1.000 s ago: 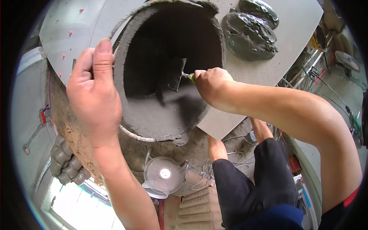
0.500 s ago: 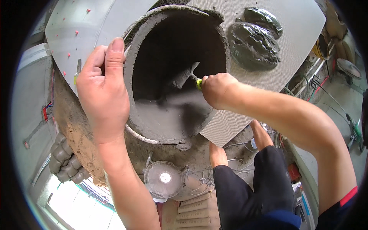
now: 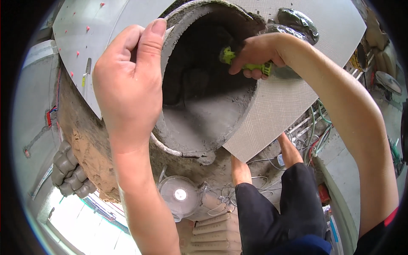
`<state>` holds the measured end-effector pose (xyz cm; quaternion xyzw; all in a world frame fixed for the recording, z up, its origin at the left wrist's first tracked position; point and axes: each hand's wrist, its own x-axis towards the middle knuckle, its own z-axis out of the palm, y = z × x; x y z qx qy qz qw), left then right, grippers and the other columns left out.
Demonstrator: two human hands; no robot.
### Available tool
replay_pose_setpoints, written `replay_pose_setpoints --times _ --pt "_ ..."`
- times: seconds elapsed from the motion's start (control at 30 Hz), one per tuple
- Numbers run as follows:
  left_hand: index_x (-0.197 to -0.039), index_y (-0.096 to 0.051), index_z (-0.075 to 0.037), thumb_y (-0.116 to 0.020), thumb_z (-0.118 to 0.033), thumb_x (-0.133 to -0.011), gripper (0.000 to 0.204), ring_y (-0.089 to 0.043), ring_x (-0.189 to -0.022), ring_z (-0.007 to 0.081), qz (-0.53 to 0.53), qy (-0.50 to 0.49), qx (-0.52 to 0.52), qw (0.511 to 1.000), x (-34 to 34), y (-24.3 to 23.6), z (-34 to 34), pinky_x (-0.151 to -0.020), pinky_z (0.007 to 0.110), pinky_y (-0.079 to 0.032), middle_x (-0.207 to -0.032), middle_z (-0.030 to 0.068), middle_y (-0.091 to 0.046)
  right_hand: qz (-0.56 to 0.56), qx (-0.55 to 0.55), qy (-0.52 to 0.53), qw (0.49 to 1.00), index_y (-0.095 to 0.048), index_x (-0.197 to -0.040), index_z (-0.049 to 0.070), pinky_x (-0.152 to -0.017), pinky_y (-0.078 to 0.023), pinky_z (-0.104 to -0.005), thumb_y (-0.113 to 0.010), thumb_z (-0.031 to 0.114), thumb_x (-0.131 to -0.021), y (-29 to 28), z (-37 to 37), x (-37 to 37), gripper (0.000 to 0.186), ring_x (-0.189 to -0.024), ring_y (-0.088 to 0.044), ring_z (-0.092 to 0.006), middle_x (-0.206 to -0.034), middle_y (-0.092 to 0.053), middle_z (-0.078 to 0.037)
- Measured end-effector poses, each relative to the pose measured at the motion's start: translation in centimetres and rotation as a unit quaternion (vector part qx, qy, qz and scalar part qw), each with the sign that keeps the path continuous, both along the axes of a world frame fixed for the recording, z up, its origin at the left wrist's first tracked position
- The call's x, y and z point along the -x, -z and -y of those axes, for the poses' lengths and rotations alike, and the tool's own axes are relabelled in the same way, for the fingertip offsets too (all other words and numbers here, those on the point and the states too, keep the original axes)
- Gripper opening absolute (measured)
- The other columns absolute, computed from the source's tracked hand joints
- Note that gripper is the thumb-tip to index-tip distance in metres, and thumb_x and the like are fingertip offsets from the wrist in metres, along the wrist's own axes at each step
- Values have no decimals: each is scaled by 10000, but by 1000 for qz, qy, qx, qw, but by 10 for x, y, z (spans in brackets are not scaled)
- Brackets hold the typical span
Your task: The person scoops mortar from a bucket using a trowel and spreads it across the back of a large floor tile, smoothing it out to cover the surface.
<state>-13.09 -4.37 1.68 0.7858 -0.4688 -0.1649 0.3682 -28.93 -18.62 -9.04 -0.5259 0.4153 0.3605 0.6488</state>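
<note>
A large bucket (image 3: 163,123), its wall caked with grey mortar, leans with its mouth towards me. Wet grey mortar (image 3: 204,123) lies smooth inside it. My left hand (image 3: 129,80) is closed at the bucket's left rim, thumb on top and fingertips hidden. Over the far right part of the mouth, my right hand (image 3: 259,53) grips a trowel by its yellow-green handle (image 3: 259,68). The trowel's blade does not show clearly against the dark inside. Just beyond that hand, glossy mortar heaps (image 3: 299,23) sit on a textured grey tile (image 3: 276,106), partly covered by my forearm.
Left of the bucket lies a smooth grey panel (image 3: 80,38) with small red bits and a knife (image 3: 87,72). Nearer are a fan (image 3: 180,195), stacked bags (image 3: 216,233) and loose cables (image 3: 263,182) by my feet. Stuffed sacks (image 3: 72,172) sit at left.
My right hand has drawn the trowel up and away, towards the bucket's far right rim. My left hand and the bucket's left rim have shifted right and farther off.
</note>
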Motion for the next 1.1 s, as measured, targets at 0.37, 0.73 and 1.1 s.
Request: replay_pose_setpoints --times 0.37,0.73,1.1 --pt "-681 -386 -35 -608 -198 -980 407 -234 -590 56 14 3 -12 1000 17 3 0 -497 256 -195 -621 -54 -281 35 218 -240 945 -726 -943 -4 -730 -571 -363 -626 15 -724 27 -108 4 242 -846 -718 -257 -905 -723 -161" --pt "-676 -418 -45 -603 -164 -982 376 -257 -598 45 6 -78 -25 997 38 3 -25 -509 227 -209 -625 -64 -317 79 21 39 996 -604 -861 -4 -438 -492 -308 -654 188 -861 4 -36 47 199 -483 -585 -160 -604 -594 -56" --pt "-800 -578 26 -592 -55 -958 178 -405 -567 93 106 6 45 993 59 18 -73 -505 230 -309 -671 21 -508 90 423 -191 881 -625 -1019 -26 -728 -566 -390 -502 98 -879 36 -80 47 223 -849 -710 -310 -916 -713 -179"
